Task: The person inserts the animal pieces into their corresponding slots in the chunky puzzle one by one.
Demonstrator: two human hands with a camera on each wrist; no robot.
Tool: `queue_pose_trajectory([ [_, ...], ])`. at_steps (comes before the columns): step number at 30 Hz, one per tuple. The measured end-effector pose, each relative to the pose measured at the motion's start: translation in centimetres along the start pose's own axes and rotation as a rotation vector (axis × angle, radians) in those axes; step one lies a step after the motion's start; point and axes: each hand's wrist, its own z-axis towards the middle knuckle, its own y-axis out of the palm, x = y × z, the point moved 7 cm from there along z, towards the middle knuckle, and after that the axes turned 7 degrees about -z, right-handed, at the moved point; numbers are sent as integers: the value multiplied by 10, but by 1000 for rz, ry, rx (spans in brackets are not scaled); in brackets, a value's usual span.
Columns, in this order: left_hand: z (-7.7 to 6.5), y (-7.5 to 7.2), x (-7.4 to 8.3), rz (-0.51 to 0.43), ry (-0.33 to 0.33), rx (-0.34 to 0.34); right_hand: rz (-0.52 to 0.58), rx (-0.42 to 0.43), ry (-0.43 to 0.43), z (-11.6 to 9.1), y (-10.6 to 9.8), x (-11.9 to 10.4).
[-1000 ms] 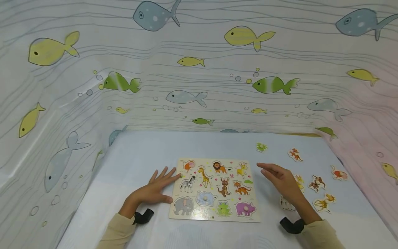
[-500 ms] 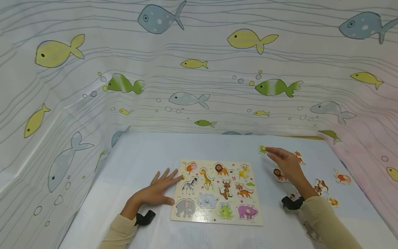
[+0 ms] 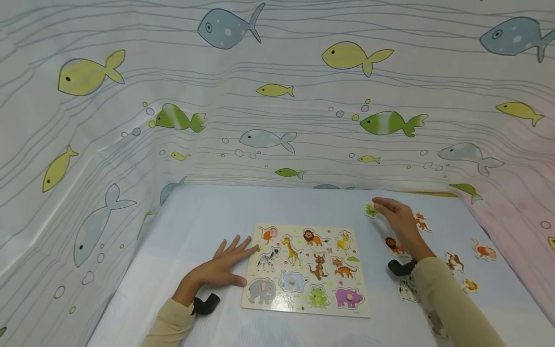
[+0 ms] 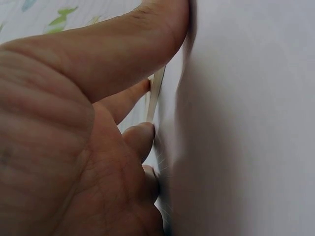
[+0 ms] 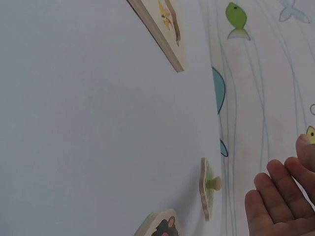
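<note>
In the head view my right hand point(image 3: 401, 224) reaches over a green frog puzzle piece point(image 3: 370, 210) at the back right of the table, fingertips close above it. The right wrist view shows the piece's small knob point(image 5: 214, 184) apart from the extended fingers point(image 5: 275, 196). My left hand point(image 3: 221, 270) lies spread at the left edge of a wooden puzzle board point(image 3: 277, 308), fingertips and thumb at its rim. On the board are printed animals; a light blue piece point(image 3: 299, 285) and a purple hippo piece point(image 3: 342, 299) sit there with knobs showing.
Loose pieces lie to the right: a lion point(image 3: 392, 245), an orange animal point(image 3: 421, 222), a monkey point(image 3: 484, 249), a brown animal point(image 3: 454, 261), a zebra point(image 3: 407, 290) and a grey piece point(image 3: 436, 322), some partly behind the right arm. Fish-patterned sheets point(image 3: 277, 111) surround the table.
From beside the board's right edge, my right hand has moved back and right to the frog piece. The left hand stays at the board. The head view has shifted slightly.
</note>
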Motion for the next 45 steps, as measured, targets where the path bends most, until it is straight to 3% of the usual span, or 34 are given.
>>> queue_pose_trajectory([
  [10, 0, 2, 0, 4, 5, -9, -22, -18, 4, 24, -3, 25],
  [22, -2, 1, 2, 7, -7, -5, -193, -42, -4, 36, 3, 36],
  [33, -2, 1, 4, 12, 13, 4, -311, -65, -91, 37, 9, 42],
  [45, -3, 1, 5, 0, 0, 2, -369, -84, -162, 38, 14, 39],
])
